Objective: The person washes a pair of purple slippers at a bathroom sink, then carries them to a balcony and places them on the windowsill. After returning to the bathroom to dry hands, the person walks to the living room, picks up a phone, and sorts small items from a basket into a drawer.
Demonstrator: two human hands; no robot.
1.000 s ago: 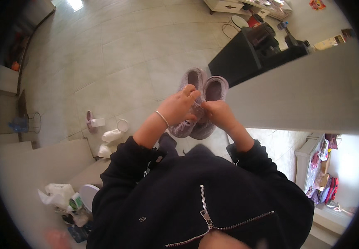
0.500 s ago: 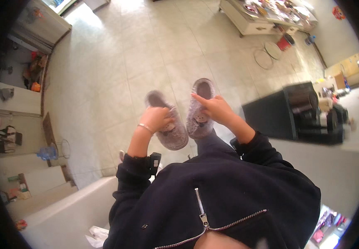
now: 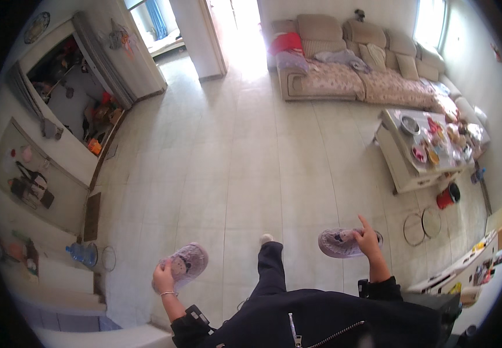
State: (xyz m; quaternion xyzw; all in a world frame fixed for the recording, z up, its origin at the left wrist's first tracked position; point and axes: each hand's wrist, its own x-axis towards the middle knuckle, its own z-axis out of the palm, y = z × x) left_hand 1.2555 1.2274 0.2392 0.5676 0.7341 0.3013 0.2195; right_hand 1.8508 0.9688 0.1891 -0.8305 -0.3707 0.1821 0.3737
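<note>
My left hand (image 3: 162,279) grips a fluffy lilac slipper (image 3: 185,264) by its edge, low on the left, sole side away from me. My right hand (image 3: 368,240) holds the matching lilac slipper (image 3: 338,242) out to the right, its index finger raised. The two slippers are far apart, one on each side of my body. Between them, my dark trouser leg with a white sock (image 3: 266,239) steps forward over the pale tiled floor (image 3: 245,151). My dark zipped jacket fills the bottom of the view.
A beige sofa (image 3: 367,75) with cushions and clothes stands at the back. A white coffee table (image 3: 419,156) crowded with dishes is at right, a red bucket (image 3: 448,196) beside it. An open cupboard (image 3: 77,98) is at left, a water jug (image 3: 81,254) lower left.
My hands have moved wide apart, each with one slipper; earlier they held the pair together in front of me. The view has swung from a dark cabinet toward the living room.
</note>
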